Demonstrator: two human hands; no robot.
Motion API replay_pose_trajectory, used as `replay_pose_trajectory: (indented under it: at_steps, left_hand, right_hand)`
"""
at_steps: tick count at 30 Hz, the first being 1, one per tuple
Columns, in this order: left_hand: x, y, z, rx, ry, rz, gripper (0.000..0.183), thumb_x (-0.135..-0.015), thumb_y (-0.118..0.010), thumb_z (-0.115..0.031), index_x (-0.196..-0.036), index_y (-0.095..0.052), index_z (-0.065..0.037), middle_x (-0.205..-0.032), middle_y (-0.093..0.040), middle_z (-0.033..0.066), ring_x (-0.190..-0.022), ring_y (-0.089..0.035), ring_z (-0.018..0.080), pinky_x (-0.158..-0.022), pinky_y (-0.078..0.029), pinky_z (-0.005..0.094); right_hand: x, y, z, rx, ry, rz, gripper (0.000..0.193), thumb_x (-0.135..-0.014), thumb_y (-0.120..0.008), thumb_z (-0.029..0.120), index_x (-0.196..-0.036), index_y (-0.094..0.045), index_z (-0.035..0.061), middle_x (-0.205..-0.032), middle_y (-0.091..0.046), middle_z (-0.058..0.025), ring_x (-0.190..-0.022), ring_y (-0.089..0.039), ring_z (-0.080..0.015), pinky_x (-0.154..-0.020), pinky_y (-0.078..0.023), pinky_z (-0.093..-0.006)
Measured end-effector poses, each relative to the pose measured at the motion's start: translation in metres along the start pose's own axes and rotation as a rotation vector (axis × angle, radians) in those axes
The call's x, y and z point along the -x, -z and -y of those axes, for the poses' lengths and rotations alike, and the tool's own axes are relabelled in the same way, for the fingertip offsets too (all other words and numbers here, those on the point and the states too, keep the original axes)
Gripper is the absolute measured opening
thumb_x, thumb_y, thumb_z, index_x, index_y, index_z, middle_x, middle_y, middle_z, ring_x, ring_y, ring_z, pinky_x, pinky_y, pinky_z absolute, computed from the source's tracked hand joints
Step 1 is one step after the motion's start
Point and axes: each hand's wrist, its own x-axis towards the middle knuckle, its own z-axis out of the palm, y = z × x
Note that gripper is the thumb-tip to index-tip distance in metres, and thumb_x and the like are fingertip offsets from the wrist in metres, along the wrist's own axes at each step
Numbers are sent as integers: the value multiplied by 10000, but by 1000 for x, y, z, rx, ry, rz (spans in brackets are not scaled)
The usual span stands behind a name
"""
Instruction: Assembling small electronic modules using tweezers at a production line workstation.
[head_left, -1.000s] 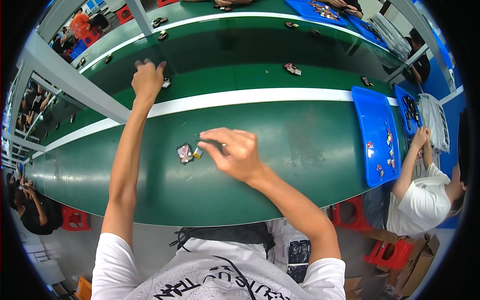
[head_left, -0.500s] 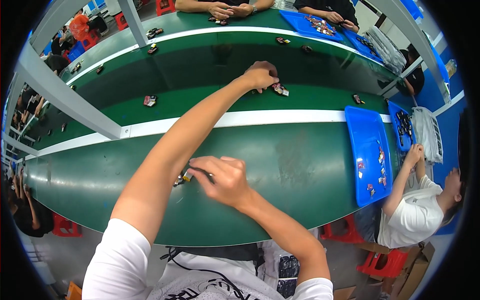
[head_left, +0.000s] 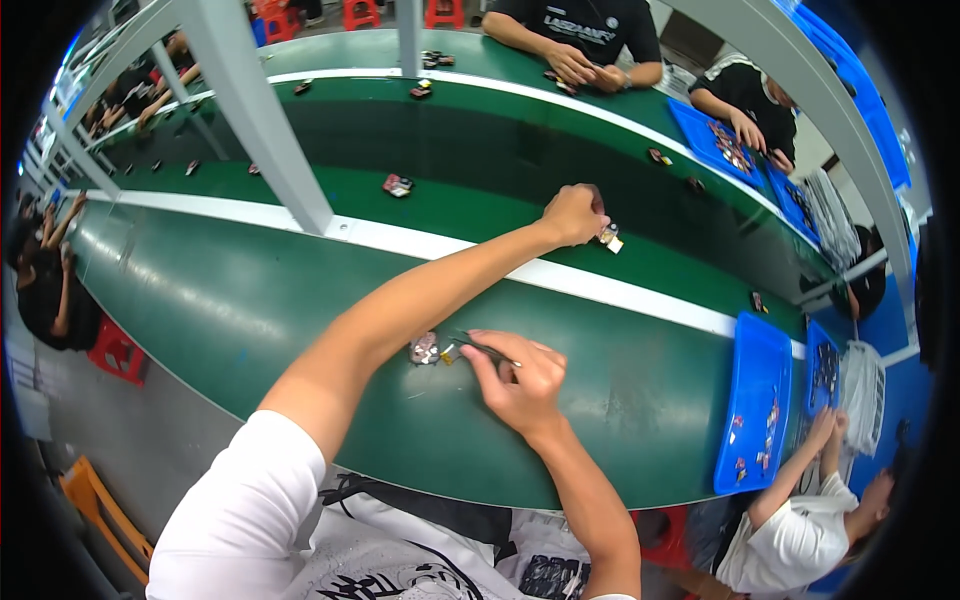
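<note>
L hand [head_left: 580,215] at part [head_left: 611,240], prob. pickup step.
R hand [head_left: 525,378] pinches tweezers [head_left: 490,351]; can't say if L grips; next likely needs secure pinch.

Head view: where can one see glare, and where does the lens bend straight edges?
In the head view, pale glare lies on the green tabletop, toward the left; also in the head view, the long white rail bows.
</note>
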Motion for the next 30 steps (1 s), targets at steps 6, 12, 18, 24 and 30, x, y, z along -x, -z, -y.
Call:
replay_pose_trajectory:
  at_steps: [6,12,18,24,30]
  left_hand:
    - [126,97,18,445,161,-111,171,-961,-646,-79,-972,-674,89,-854,-699,107,-599,-631,123,-473,-508,253]
    - [231,129,8,462,286,-174,205,-1012,-595,-113,-1072,-594,83,-890,-660,106,-593,-630,120,-472,-513,244]
    - [251,118,7,382,255,-174,143,-1034,-557,-89,-1071,-572,49,-814,-671,96,-525,-590,86,-406,-425,235]
    - [261,108,12,353,132,-202,154,-1016,-582,-42,-1112,-622,71,-836,-700,97,-533,-560,64,-509,-454,246]
    - [266,103,7,221,1,-205,172,-995,-633,-87,-1066,-691,59,-748,-708,96,-530,-601,87,-450,-448,253]
  right_hand:
    - [2,-5,-2,-23,-32,-35,206,-726,-864,2,-892,-747,37,-824,-762,-73,-411,-482,-87,-428,-386,-232]
    - [-1,4,-4,-291,-424,-83,138,-837,-823,5,-937,-730,-16,-894,-755,-69,-527,-529,-25,-470,-380,-186]
    - [-13,12,-4,-640,-732,-42,154,-946,-707,18,-1054,-605,-21,-957,-741,-160,-512,-490,-32,-413,-350,-190]
    - [-9,7,10,-554,-666,-36,164,-919,-741,10,-1033,-627,-23,-952,-746,-141,-593,-544,-24,-466,-389,-176]
    - [-3,3,8,-397,-567,-51,164,-882,-774,-16,-1002,-664,-30,-901,-747,-85,-596,-512,-13,-551,-400,-174]
